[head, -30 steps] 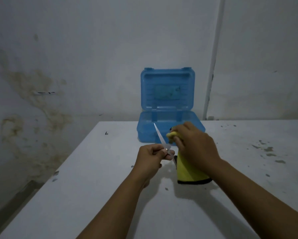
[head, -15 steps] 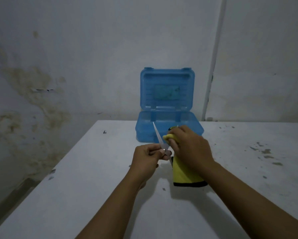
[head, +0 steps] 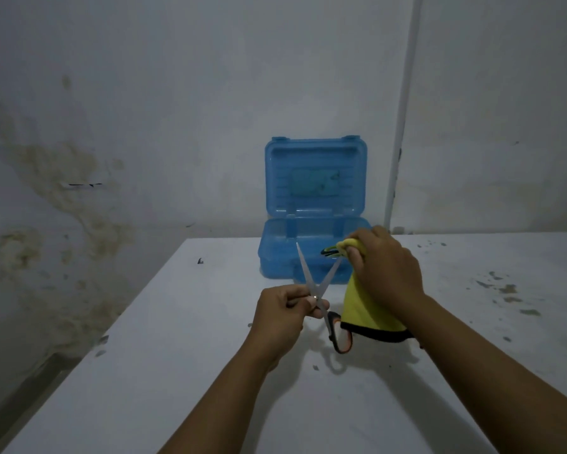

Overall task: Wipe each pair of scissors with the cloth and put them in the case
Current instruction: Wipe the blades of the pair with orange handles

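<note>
Scissors open above the desk (head: pixel 184 371), in front of the open blue case (head: pixel 311 250).
I see the left hand (head: pixel 280 319) pinching the scissors (head: pixel 315 286) at the pivot; right hand (head: pixel 387 270) fingers curl around the yellow cloth (head: pixel 364 309) on one blade.

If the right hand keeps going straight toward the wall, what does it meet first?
Most likely the open blue case: the right hand, gripping the yellow cloth, already overlaps its front rim, though depth is unclear.
</note>
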